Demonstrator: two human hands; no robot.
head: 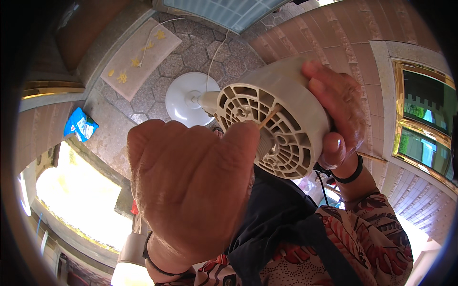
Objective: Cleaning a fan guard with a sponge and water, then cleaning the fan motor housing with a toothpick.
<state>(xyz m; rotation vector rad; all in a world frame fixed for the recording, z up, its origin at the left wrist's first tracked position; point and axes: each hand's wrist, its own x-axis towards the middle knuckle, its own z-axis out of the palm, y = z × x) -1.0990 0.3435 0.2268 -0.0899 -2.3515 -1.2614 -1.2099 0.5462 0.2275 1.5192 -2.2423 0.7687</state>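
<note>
A pale plastic motor housing of a pedestal fan (311,125) is tilted before me, its slotted round face and threaded centre collar turned towards the left. My right hand (338,107) grips its outer side, fingers over the top and thumb below. My left hand (193,189) is closed, back up, in front of the housing's near left part. From its thumb and forefinger a thin wooden stick (271,116) reaches across the slots; its lower end is hidden by the thumb. The fan's white round base (182,102) stands on the floor beyond, joined by the pole.
A pale mat with yellow figures (143,53) lies on hexagonal paving (189,53), with a white cable across it. Another cable runs from behind the base. A blue plastic bag (80,125) lies at the left. A tiled wall with a gold-framed window (425,111) rises at the right.
</note>
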